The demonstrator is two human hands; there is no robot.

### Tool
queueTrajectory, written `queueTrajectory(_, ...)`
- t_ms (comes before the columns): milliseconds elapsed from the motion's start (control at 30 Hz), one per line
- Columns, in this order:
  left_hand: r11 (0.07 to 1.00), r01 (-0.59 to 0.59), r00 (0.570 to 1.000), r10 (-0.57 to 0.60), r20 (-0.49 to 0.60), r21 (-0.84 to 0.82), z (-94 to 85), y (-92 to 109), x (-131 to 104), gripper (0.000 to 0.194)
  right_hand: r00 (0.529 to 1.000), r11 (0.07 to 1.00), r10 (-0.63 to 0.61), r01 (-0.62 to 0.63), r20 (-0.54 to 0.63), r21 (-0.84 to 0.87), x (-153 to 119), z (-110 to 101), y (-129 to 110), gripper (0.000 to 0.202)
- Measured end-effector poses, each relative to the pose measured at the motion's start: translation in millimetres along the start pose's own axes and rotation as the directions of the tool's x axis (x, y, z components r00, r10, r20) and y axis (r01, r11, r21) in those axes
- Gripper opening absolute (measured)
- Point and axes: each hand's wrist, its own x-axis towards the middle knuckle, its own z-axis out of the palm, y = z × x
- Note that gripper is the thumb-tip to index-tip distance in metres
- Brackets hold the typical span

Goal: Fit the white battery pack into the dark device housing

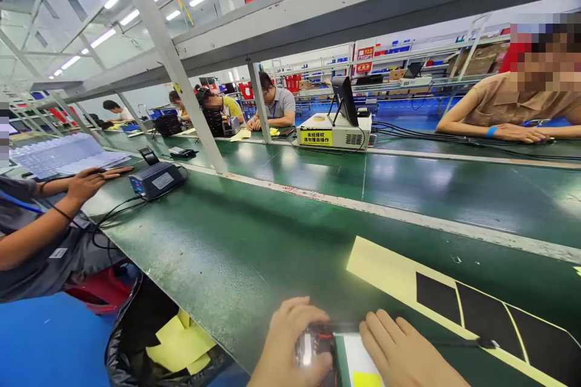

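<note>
Head view: left hand fingers wrap a small device; right hand fingers lie flat, pressed together.

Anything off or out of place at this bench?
Nothing damaged or spilled. The yellow sheet with black pads lies askew across the green bench. Yellow scraps sit in the black bag below the edge. The left hand holds a small device; the right hand rests flat beside it.
</note>
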Motion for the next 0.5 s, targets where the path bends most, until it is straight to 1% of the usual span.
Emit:
queueTrajectory(67,1.000,-0.004,1.000,0.004,0.017,0.007,0.1,4,1,0.039,0.999,0.999,0.028,-0.026,-0.041,0.042,3,2,3,0.061)
queueTrajectory(100,1.000,-0.009,1.000,0.009,0.029,0.011,-0.3,6,1,0.037,0.998,0.997,0.035,-0.032,-0.055,0.065,4,4,5,0.055)
queueTrajectory(167,0.999,-0.026,0.998,0.025,0.053,0.020,-1.1,9,1,0.035,0.999,0.993,0.038,-0.034,-0.035,0.112,5,4,11,0.038)
queueTrajectory(200,0.999,-0.034,0.998,0.033,0.060,0.024,-1.2,10,1,0.035,0.999,0.992,0.035,-0.032,-0.020,0.124,5,2,13,0.033)
queueTrajectory(233,0.999,-0.041,0.997,0.039,0.064,0.029,-0.9,11,1,0.036,0.999,0.992,0.037,-0.035,-0.019,0.122,5,0,16,0.038)
queueTrajectory(333,0.998,-0.059,0.996,0.057,0.063,0.036,0.9,9,1,0.037,0.999,0.994,0.042,-0.040,-0.019,0.097,4,-10,20,0.072)
queueTrajectory(367,0.997,-0.065,0.996,0.063,0.056,0.034,1.5,7,-1,0.040,0.999,0.993,0.046,-0.045,-0.009,0.105,4,-12,20,0.080)
queueTrajectory(400,0.997,-0.070,0.997,0.069,0.038,0.027,2.0,4,-2,0.042,0.998,0.989,0.058,-0.060,0.013,0.132,3,-14,20,0.084)
queueTrajectory(433,0.997,-0.076,0.997,0.076,0.008,0.017,2.4,0,-5,0.043,0.996,0.981,0.077,-0.082,0.036,0.174,2,-15,19,0.082)
queueTrajectory(500,0.994,-0.109,0.992,0.109,-0.061,0.004,2.9,-7,-12,0.046,0.989,0.952,0.121,-0.139,0.083,0.274,1,-16,17,0.068)
